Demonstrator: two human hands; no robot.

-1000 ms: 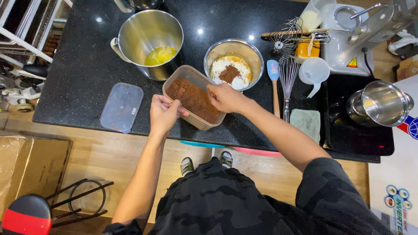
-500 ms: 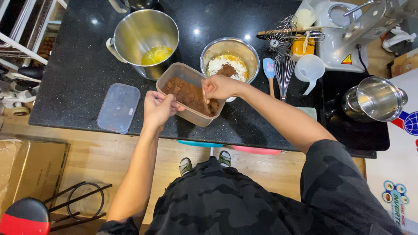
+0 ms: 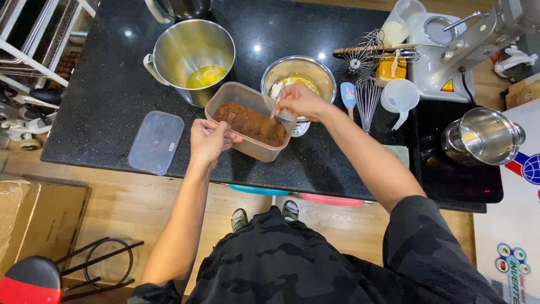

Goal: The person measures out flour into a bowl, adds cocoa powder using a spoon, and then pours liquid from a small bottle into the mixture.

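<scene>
My left hand (image 3: 208, 141) grips the near corner of a clear plastic tub (image 3: 236, 98) half full of brown powder (image 3: 250, 123), holding it tilted above the black counter. My right hand (image 3: 301, 101) pinches a small spoon handle (image 3: 275, 107) at the tub's far edge, its tip in the powder. Just behind the tub sits a steel bowl (image 3: 298, 73) with white and brown ingredients, partly hidden by my right hand.
A large steel pot (image 3: 194, 59) with yellow liquid stands at the back left. The tub's lid (image 3: 156, 142) lies on the counter's left. Whisks (image 3: 368, 93), a blue spatula (image 3: 349, 95), a white measuring cup (image 3: 399, 98), a stand mixer (image 3: 467, 50) and another steel pot (image 3: 481, 135) crowd the right.
My right hand has moved from over the steel bowl back to the tub, with the spoon dipping into the powder. The left hand keeps its hold on the tub.
</scene>
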